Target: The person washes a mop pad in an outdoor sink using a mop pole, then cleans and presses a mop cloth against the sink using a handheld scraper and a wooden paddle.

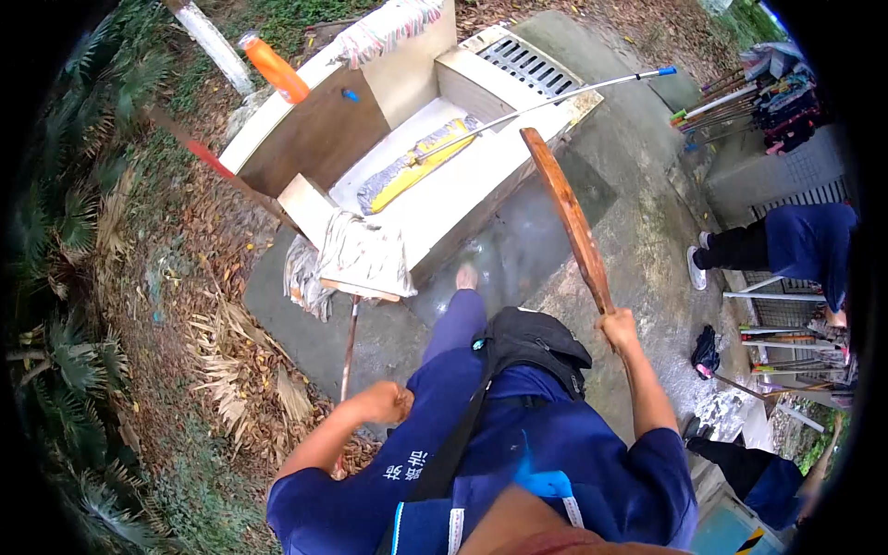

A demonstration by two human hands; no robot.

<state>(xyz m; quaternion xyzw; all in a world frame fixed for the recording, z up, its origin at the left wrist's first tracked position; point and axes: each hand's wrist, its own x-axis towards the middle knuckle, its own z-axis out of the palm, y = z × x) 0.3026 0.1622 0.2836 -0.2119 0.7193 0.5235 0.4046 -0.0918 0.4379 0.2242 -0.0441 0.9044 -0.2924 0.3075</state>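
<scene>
My right hand (618, 329) is wrapped round the narrow end of a long, flat wooden paddle (572, 217), which points up and away from me. Curled into a fist, my left hand (381, 402) hangs in front of my body with nothing showing in it. The thin stick (350, 347) of a white string mop (368, 254) runs down past my left wrist, and its strings drape over the near corner of the sink. Inside the pale concrete sink (444, 222) lies a yellow and grey mop head (416, 165). Its long pole (555, 100) slants out over the right rim.
An orange bottle (276, 69) and a striped cloth (384, 32) rest on the back wall. A slotted grate (527, 67) adjoins the sink. Two people in navy tops, one (805, 250) nearer the back, are at right beside racked mops (782, 102). Wet concrete lies underfoot.
</scene>
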